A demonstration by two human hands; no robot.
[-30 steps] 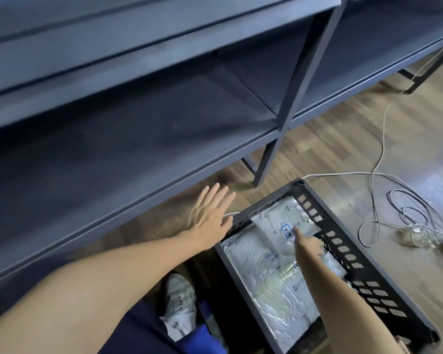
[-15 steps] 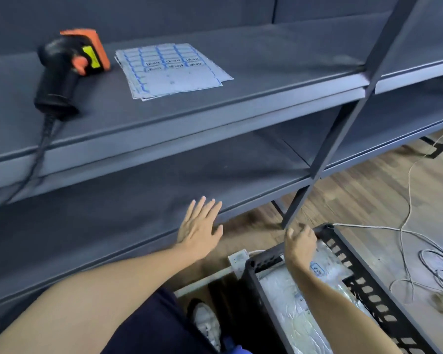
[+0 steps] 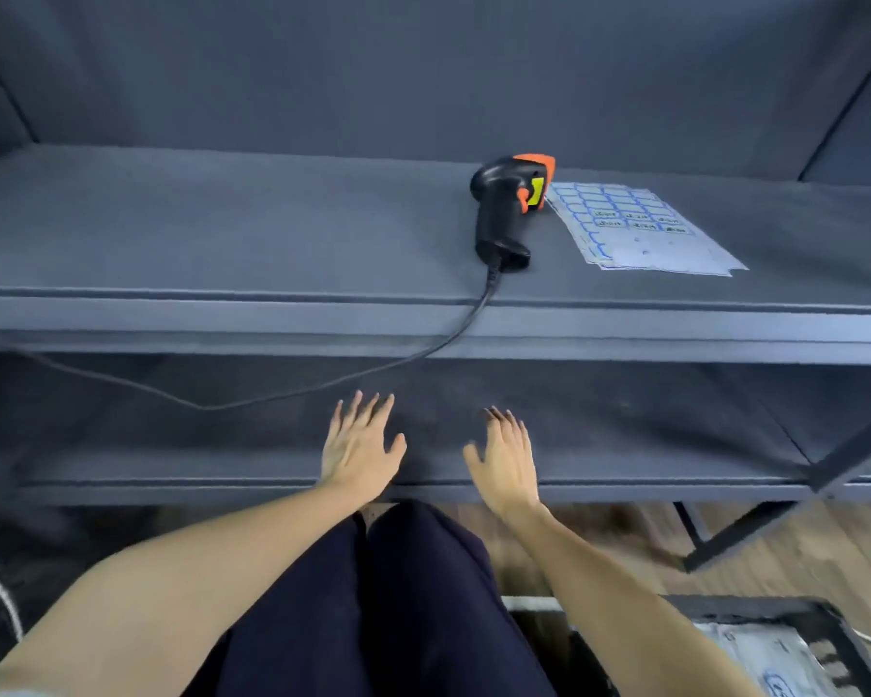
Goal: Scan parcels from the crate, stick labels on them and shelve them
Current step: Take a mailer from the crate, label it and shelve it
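Observation:
My left hand (image 3: pixel 359 447) and my right hand (image 3: pixel 505 462) are both stretched out flat with spread fingers over the front of the lower dark shelf (image 3: pixel 172 435), holding nothing. On the shelf above lies a black and orange barcode scanner (image 3: pixel 509 208), its cable (image 3: pixel 323 384) hanging down to the left. A sheet of blue-bordered labels (image 3: pixel 634 228) lies right beside the scanner. The black crate (image 3: pixel 755 608) shows at the bottom right with white plastic parcels (image 3: pixel 770 661) inside.
The grey metal shelving (image 3: pixel 423 319) fills the view, with a diagonal brace (image 3: pixel 745 533) at the right. Wooden floor (image 3: pixel 800 550) shows under the shelf. A white cable (image 3: pixel 1 596) runs at the far left. My dark trouser legs (image 3: pixel 373 596) are between my arms.
My right hand left the parcel in the crate and rose beside my left hand over the lower shelf. The view swung up and left, bringing the scanner and label sheet toward the middle.

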